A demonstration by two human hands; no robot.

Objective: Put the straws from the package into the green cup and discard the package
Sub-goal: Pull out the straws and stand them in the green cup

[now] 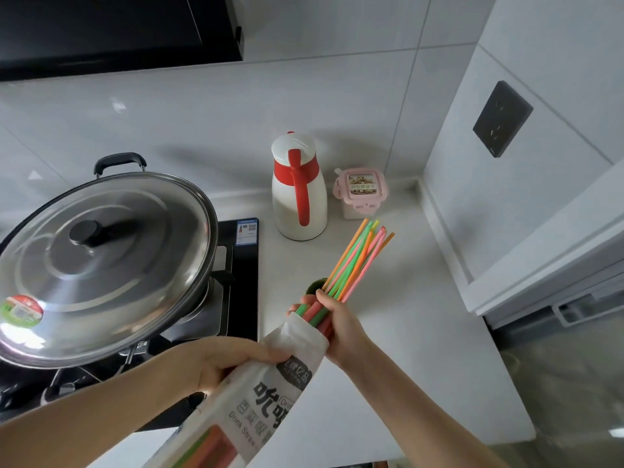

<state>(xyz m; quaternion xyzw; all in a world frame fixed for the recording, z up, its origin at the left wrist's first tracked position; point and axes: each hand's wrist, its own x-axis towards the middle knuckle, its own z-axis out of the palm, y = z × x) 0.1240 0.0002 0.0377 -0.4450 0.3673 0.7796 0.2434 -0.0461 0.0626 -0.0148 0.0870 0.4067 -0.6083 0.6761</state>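
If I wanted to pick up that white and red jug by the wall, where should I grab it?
Probably by the red handle of the white jug. The handle runs down the side facing the camera, so come from the front of the counter. The jug stands upright, with a pink-lidded container close on its right.

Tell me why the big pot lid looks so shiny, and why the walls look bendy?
In the head view, the steel lid mirrors the room light, with a bright glare patch near its sticker at the lower left edge; the wide-angle lens bows the tile lines and the wall corner; the jug casts a soft shadow on the wall.
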